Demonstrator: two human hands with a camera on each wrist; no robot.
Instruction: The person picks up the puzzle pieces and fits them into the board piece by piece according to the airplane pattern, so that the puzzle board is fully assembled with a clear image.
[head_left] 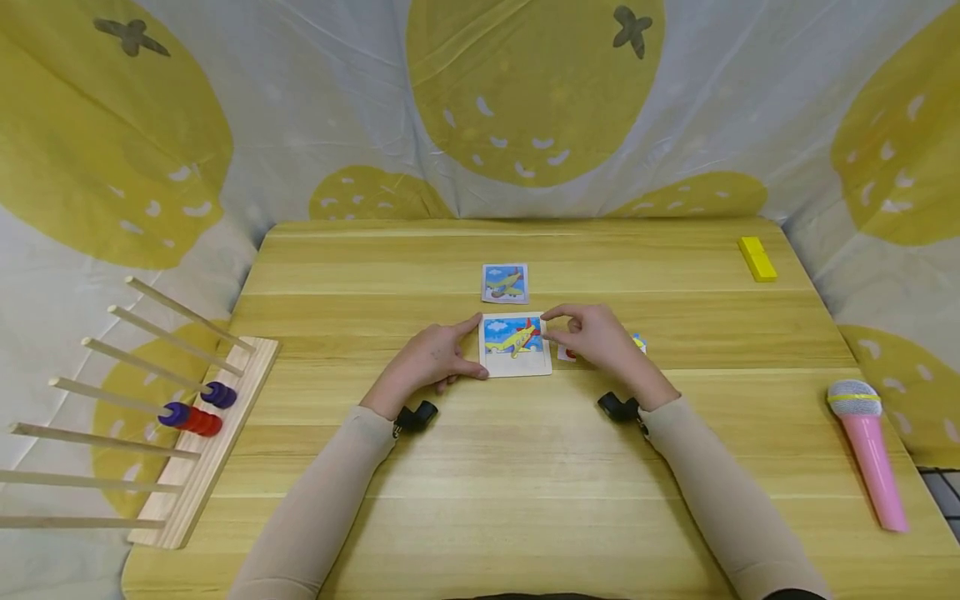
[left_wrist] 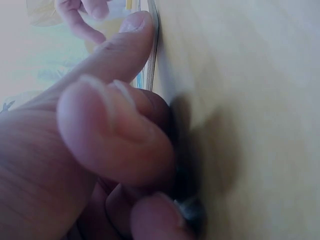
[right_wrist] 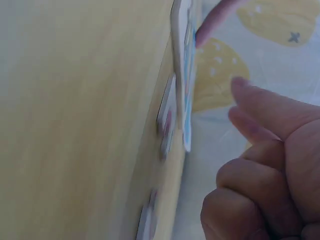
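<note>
1. Board sits on the table between your hands, its upper part filled with the airplane picture, its lower strip bare.
2. Your left hand spreads thumb and index finger along the left edge, near its two corners. Use them as a light brace so the frame won't skid.
3. Your right hand has thumb and index tips apart at the right edge, no piece visible between them; contact there is hard to tell. If an edge sits proud, press straight down rather than shoving sideways.
4. Check the tail's alignment against the picture card just beyond the board.
5. Loose pieces lie to the right, partly hidden by your right hand; carry that wrist high to avoid scattering them.
</note>
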